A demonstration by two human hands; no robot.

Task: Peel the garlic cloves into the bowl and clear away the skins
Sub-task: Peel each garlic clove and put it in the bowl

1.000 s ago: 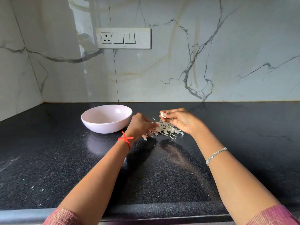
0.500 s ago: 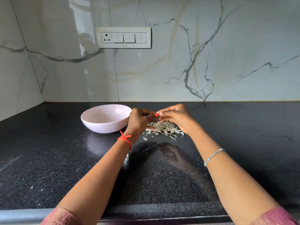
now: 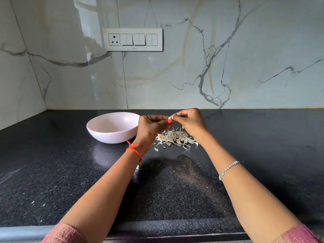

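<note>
No text is showing that can be read anywhere in view: no words, brand names, numbers or signs. The switch panel [image 3: 132, 39] on the far wall is carrying a tiny dark mark near its lower edge, which may be a maker's mark, but it is coming through far too small to make out.

Pink sleeves [image 3: 64, 233], red thread [image 3: 134, 150] on left wrist, silver bracelet [image 3: 228, 170] on right.
</note>
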